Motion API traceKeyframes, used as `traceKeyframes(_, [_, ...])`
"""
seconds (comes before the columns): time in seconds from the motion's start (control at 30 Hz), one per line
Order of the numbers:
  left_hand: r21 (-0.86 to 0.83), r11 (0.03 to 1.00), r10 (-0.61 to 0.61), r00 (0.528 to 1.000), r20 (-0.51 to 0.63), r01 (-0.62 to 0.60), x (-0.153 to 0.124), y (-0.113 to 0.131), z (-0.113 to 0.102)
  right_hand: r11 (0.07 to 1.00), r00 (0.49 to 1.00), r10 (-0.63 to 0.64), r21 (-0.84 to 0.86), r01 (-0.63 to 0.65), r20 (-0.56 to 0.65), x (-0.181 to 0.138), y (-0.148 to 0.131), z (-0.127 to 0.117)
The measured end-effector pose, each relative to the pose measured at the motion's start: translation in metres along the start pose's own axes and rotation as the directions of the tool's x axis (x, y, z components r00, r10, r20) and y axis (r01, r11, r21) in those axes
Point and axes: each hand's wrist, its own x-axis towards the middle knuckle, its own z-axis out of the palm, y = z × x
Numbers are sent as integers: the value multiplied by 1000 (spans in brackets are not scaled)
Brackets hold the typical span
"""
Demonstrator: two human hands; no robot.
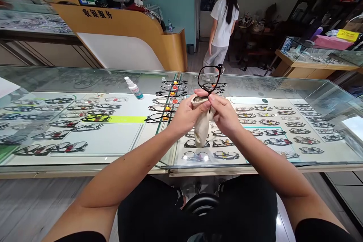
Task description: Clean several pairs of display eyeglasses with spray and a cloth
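Note:
Above the glass counter I hold a pair of dark-framed eyeglasses [199, 83] on end, one lens ring sticking up past my fingers. The lower part of the frame is hidden by my hands and a beige cloth [201, 130]. My left hand [185, 115] is closed on the cloth, pinching it against the glasses. Closed too, my right hand [226, 115] grips the frame near its middle, thumb and fingers pressed together. Part of the cloth hangs down between both hands. On the counter to the left stands a white spray bottle [134, 88].
Several eyeglasses [167, 108] lie in a column on the glass countertop [159, 147]; many more frames [272, 132] sit inside the case. A person [224, 19] in a white shirt stands beyond the counter. A wooden cashier desk [127, 22] is at the back left.

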Motion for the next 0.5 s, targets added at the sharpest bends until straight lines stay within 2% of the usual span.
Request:
traceKeyframes(0.1, [92, 994, 71, 995, -71, -64, 0, 3, 1, 996, 998, -50, -73, 52, 28, 1, 1, -3])
traceKeyframes(0.23, [148, 986, 85, 996, -23, -81, 0, 8, 2, 988, 994, -107, -111, 107, 3, 2, -2, -8])
traceKeyframes(0.4, [69, 997, 43, 999, 16, -44, 0, 2, -4, 989, 988, -140, -47, 137, -70, 5, -14, -12])
traceKeyframes(0.5, [-19, 1000, -21, 1000, 14, 22, 1, -1, -6, 988, 980, -156, -10, 156, -119, 9, -22, -19])
